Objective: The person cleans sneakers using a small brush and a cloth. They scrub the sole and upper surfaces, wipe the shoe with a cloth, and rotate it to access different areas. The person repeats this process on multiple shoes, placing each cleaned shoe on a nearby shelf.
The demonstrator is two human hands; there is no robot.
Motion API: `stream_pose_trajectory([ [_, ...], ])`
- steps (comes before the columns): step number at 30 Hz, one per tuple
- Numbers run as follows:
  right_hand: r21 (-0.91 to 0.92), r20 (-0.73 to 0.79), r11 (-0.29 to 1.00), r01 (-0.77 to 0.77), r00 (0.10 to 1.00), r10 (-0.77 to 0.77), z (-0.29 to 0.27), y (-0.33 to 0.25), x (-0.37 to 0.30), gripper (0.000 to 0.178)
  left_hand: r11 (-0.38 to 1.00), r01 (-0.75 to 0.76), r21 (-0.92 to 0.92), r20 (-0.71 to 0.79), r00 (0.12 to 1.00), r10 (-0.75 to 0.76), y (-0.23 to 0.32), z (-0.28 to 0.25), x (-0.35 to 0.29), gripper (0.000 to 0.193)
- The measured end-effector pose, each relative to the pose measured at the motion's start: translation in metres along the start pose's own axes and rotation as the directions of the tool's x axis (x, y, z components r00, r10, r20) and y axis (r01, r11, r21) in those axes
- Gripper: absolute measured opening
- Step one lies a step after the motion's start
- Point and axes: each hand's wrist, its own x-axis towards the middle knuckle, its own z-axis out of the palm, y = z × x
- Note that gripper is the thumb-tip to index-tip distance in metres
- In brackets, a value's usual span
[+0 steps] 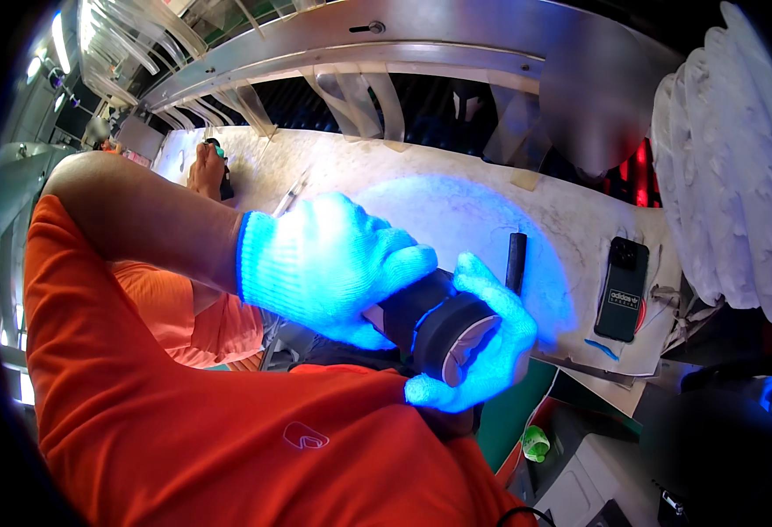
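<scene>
- A black piece [447,329] with a rounded end and a pale lining is held between two gloved hands, above the near edge of the pale surface [456,206]; its exact kind cannot be told.
- The left side of the piece is gripped by the left hand [333,268], with the fingers curled over it and the back of the glove turned up.
- The rounded end of the piece is clasped from the right by the right hand [506,347], with bent fingers set at its upper and lower sides.
- Both gloves are lit bright blue, and a round patch of blue light is cast on the surface beyond the piece.
- A short black rod [516,262] is laid just beyond the piece, to its right.
- A dark phone [623,290] is placed farther right of the piece, with a small blue strip [603,349] near its lower end.
- A thin pale tool [293,191] is laid beyond the piece, to its left.
- Farther left of the piece, a dark and green item [225,176] is held by a co-worker's bare hand [201,172].
</scene>
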Motion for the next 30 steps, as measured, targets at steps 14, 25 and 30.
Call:
stream_pose_trajectory([
  [14, -0.172, 0.054, 0.985, -0.023, 0.998, 0.033, 0.007, -0.023, 0.003, 0.13, 0.997, 0.017, -0.07, -0.058, 0.998, -0.021, 0.015, 0.006, 0.018, 0.061],
  [25, -0.273, 0.086, 0.961, 0.052, 0.996, -0.03, 0.0, -0.022, 0.003, 0.102, 0.987, 0.054, -0.153, 0.052, 0.998, -0.047, 0.025, -0.017, 0.017, 0.054],
  [30, -0.231, 0.048, 0.972, 0.038, 0.998, -0.027, 0.004, -0.021, 0.002, 0.093, 0.994, 0.032, -0.109, 0.081, 0.996, -0.023, 0.019, -0.014, 0.023, 0.047],
])
